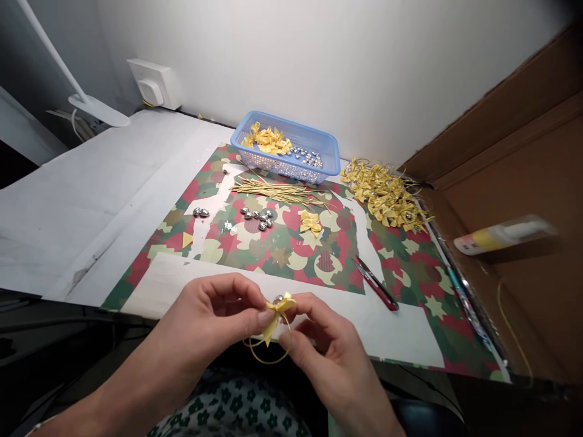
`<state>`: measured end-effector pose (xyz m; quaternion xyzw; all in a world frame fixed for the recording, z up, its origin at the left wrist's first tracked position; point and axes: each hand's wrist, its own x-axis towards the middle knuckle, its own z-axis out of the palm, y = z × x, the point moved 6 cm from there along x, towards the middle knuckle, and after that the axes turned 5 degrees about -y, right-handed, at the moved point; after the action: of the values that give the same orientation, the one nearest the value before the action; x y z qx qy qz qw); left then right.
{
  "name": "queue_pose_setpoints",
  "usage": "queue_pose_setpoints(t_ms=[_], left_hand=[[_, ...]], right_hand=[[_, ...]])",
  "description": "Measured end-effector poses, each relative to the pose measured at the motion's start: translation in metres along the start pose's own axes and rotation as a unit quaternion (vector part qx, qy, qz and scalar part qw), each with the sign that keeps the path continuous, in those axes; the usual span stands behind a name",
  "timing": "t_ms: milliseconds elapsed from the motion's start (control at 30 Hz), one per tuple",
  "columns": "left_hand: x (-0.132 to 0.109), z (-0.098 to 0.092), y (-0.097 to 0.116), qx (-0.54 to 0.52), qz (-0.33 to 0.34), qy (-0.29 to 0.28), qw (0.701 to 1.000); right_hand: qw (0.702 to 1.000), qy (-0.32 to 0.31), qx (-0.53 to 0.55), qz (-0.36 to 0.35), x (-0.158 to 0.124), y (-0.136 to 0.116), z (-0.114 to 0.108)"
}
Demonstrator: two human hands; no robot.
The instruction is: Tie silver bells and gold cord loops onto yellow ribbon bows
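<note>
Over the front edge of the table, a yellow ribbon bow (269,329) with a silver bell (279,299) and a looped gold cord (268,362) is held up between both hands. My left hand (223,309) pinches the bow's left side between thumb and fingers. On the other side, my right hand (325,340) has its fingers closed at the bow's right loop and the cord. Part of the bell is covered by the ribbon. Beyond the hands lie several loose silver bells (259,217), a small pile of yellow bows (310,223) and a bundle of gold cords (277,191).
A blue basket (332,145) with bows and bells stands by the wall. Finished-looking corded bows (387,194) are heaped at right, near a cardboard panel (514,164). Red-and-black thread snips (376,284) lie on the patterned paper (282,258). A glue bottle (496,235) leans at right.
</note>
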<state>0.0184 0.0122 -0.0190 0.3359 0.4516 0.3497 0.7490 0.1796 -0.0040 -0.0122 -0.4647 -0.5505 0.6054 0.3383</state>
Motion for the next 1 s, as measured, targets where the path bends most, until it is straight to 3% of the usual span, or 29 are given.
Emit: queue_pose_setpoints(t_ms=[167, 300, 400, 533, 667, 733, 867, 1000], left_hand=[[0.001, -0.006, 0.002, 0.075, 0.057, 0.048, 0.994], [-0.006, -0.008, 0.01, 0.175, 0.149, 0.11, 0.967], [-0.01, -0.005, 0.016, 0.215, 0.198, 0.12, 0.949], [-0.011, -0.004, 0.023, 0.244, 0.231, 0.133, 0.932], [-0.013, -0.003, 0.024, 0.256, 0.252, 0.138, 0.923], [-0.01, -0.004, 0.021, 0.227, 0.227, 0.127, 0.938], [0.0, -0.003, 0.004, 0.082, 0.072, 0.045, 0.993], [0.001, 0.002, -0.001, -0.071, -0.027, -0.025, 0.997]], right_hand=[[0.986, -0.012, 0.167, 0.011, 0.001, 0.007, 0.0], [0.971, -0.018, 0.239, 0.024, -0.009, 0.001, -0.003], [0.976, -0.001, 0.213, 0.048, -0.014, -0.006, 0.0], [0.987, 0.108, 0.122, 0.012, -0.019, -0.017, -0.003], [0.975, 0.126, 0.178, -0.038, -0.022, -0.022, -0.002], [0.972, 0.109, 0.197, -0.062, -0.021, -0.026, -0.001], [0.975, 0.129, 0.145, -0.106, -0.017, -0.038, -0.008], [0.977, 0.161, 0.068, -0.125, -0.013, -0.044, -0.016]])
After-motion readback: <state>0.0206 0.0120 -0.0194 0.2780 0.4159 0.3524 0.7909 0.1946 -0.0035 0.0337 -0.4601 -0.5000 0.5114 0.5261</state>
